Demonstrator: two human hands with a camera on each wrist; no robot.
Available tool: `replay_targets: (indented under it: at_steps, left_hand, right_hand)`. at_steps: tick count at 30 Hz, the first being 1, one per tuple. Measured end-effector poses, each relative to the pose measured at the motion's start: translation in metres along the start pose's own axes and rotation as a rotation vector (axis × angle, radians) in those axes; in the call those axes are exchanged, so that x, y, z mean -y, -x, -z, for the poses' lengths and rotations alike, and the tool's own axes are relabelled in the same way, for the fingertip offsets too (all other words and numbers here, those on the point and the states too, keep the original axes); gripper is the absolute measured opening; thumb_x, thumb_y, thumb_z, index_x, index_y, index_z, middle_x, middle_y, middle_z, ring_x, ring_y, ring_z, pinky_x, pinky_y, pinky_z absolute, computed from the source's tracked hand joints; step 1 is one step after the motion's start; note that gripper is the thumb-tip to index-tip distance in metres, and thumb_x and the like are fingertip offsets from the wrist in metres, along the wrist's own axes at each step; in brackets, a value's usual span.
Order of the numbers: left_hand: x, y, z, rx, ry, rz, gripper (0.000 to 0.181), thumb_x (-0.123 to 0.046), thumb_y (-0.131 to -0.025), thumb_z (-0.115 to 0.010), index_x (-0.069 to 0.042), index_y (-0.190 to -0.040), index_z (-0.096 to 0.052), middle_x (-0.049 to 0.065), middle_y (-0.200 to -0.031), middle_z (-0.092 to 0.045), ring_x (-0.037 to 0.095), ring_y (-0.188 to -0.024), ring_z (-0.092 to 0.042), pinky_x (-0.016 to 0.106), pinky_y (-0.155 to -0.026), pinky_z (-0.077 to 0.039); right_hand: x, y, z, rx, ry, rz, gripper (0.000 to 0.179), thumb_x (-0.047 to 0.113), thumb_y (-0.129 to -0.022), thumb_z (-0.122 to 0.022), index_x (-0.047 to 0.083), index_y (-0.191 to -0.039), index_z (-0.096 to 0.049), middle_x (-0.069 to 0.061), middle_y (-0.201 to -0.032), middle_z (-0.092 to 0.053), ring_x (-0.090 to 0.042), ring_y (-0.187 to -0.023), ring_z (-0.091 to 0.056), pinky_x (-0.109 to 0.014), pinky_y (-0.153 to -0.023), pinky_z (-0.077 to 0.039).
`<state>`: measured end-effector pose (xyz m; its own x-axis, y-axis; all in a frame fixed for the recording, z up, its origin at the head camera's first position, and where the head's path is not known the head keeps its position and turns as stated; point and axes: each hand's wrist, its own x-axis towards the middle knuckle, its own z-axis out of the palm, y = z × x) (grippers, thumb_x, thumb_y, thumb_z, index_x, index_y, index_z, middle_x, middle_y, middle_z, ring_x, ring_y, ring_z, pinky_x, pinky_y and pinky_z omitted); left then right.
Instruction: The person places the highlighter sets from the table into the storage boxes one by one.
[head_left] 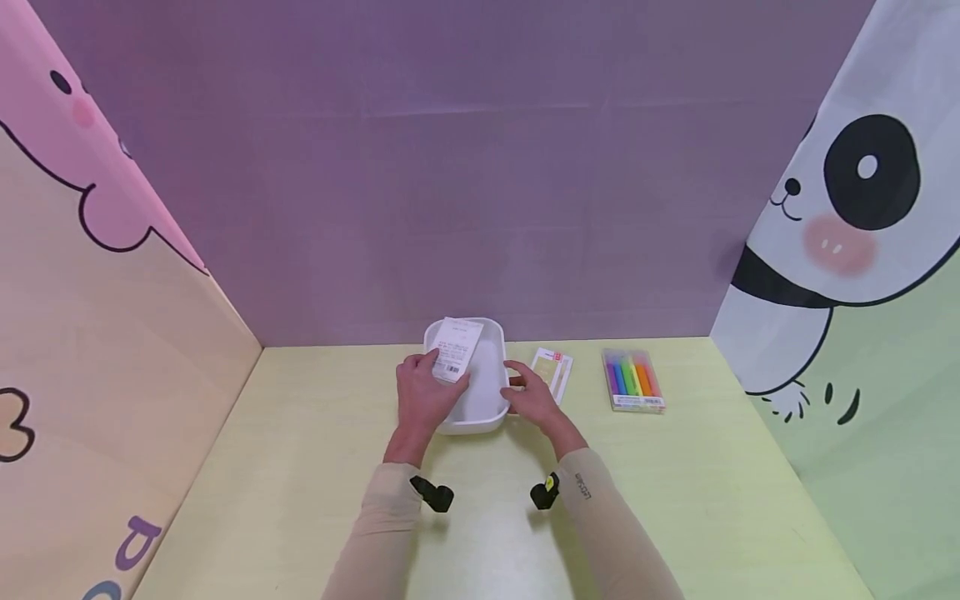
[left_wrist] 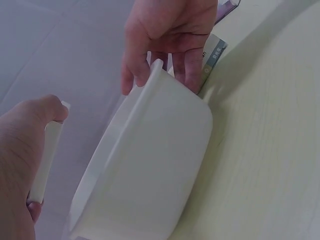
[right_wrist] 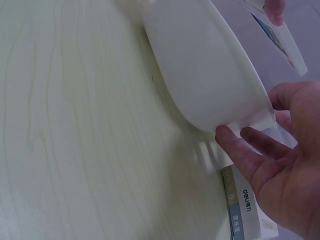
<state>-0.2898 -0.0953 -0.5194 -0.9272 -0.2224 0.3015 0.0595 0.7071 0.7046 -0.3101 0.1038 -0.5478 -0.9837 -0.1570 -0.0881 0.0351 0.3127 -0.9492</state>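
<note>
A white plastic basin (head_left: 491,408) stands toward the back of the table. My left hand (head_left: 426,396) holds a thin white box (head_left: 457,342) with printed text and a barcode, over the basin's left side. In the left wrist view, the thumb of that hand (left_wrist: 22,145) lies along the box's edge (left_wrist: 47,160). My right hand (head_left: 534,396) pinches the basin's right rim, with the thumb on the inner side and fingers outside, as the right wrist view shows of the hand (right_wrist: 295,165) and basin (right_wrist: 205,65).
Just right of the basin lies a white and gold deli box (head_left: 552,369), partly behind the right hand. Farther right is a clear case of coloured highlighters (head_left: 633,383). A purple backdrop (head_left: 480,183) rises directly behind the table's back edge.
</note>
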Motion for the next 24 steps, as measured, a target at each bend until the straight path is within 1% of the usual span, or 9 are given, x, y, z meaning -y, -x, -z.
replay_targets:
  at_steps: [9,12,15,17,19,21,24]
  left_hand:
    - [0.005,0.005,-0.010,-0.015,-0.014,0.010,0.073,-0.045,-0.071,-0.080,0.000,-0.126,-0.062,0.021,-0.116,-0.054,0.035,-0.106,-0.045,0.043,-0.087,-0.042]
    - [0.005,0.006,-0.012,-0.016,-0.014,0.002,0.074,-0.045,-0.070,-0.080,0.000,-0.126,-0.062,0.021,-0.117,-0.054,0.036,-0.106,-0.046,0.043,-0.086,-0.043]
    - [0.006,0.007,-0.014,0.004,-0.046,-0.030,0.080,-0.048,-0.072,-0.079,0.000,-0.133,-0.057,0.023,-0.124,-0.053,0.038,-0.110,-0.046,0.045,-0.091,-0.042]
    - [0.007,0.007,-0.014,0.033,-0.086,-0.050,0.084,-0.052,-0.076,-0.074,-0.001,-0.139,-0.050,0.023,-0.132,-0.049,0.040,-0.116,-0.044,0.047,-0.096,-0.038]
    - [0.008,0.006,-0.013,0.054,-0.123,-0.066,0.083,-0.056,-0.081,-0.068,-0.004,-0.142,-0.046,0.023,-0.139,-0.044,0.041,-0.123,-0.040,0.050,-0.101,-0.034]
    - [0.009,0.006,-0.012,0.068,-0.144,-0.065,0.077,-0.056,-0.087,-0.061,-0.006,-0.143,-0.046,0.021,-0.144,-0.039,0.041,-0.127,-0.036,0.053,-0.102,-0.030]
    - [0.011,0.006,-0.010,0.071,-0.154,-0.064,0.065,-0.051,-0.092,-0.054,-0.007,-0.140,-0.049,0.020,-0.146,-0.038,0.040,-0.129,-0.034,0.055,-0.101,-0.030]
  right_hand:
    - [-0.001,0.000,-0.001,-0.003,-0.016,0.026,0.052,0.003,-0.093,-0.059,0.008,-0.143,-0.045,-0.027,-0.122,-0.056,-0.037,-0.097,-0.064,-0.037,-0.067,-0.056]
    - [-0.002,-0.001,-0.001,-0.001,-0.016,0.027,0.052,0.003,-0.093,-0.059,0.008,-0.143,-0.045,-0.027,-0.122,-0.056,-0.037,-0.096,-0.064,-0.037,-0.067,-0.056]
    - [-0.003,0.000,-0.001,0.003,-0.017,0.026,0.052,0.003,-0.093,-0.059,0.008,-0.143,-0.045,-0.028,-0.122,-0.056,-0.036,-0.095,-0.065,-0.037,-0.067,-0.056]
    - [-0.002,0.000,0.000,0.004,-0.017,0.025,0.053,0.003,-0.092,-0.059,0.008,-0.143,-0.045,-0.028,-0.122,-0.056,-0.034,-0.093,-0.065,-0.037,-0.067,-0.056]
    - [-0.002,0.001,0.000,0.004,-0.019,0.021,0.053,0.003,-0.092,-0.060,0.009,-0.143,-0.046,-0.027,-0.121,-0.056,-0.033,-0.093,-0.065,-0.037,-0.067,-0.056]
    - [-0.003,0.000,0.000,0.004,-0.024,0.020,0.053,0.003,-0.092,-0.060,0.008,-0.143,-0.045,-0.027,-0.121,-0.056,-0.032,-0.092,-0.065,-0.038,-0.067,-0.056]
    - [-0.002,0.000,0.000,-0.002,-0.029,0.012,0.054,0.003,-0.092,-0.060,0.009,-0.143,-0.045,-0.026,-0.120,-0.056,-0.032,-0.091,-0.065,-0.037,-0.068,-0.056]
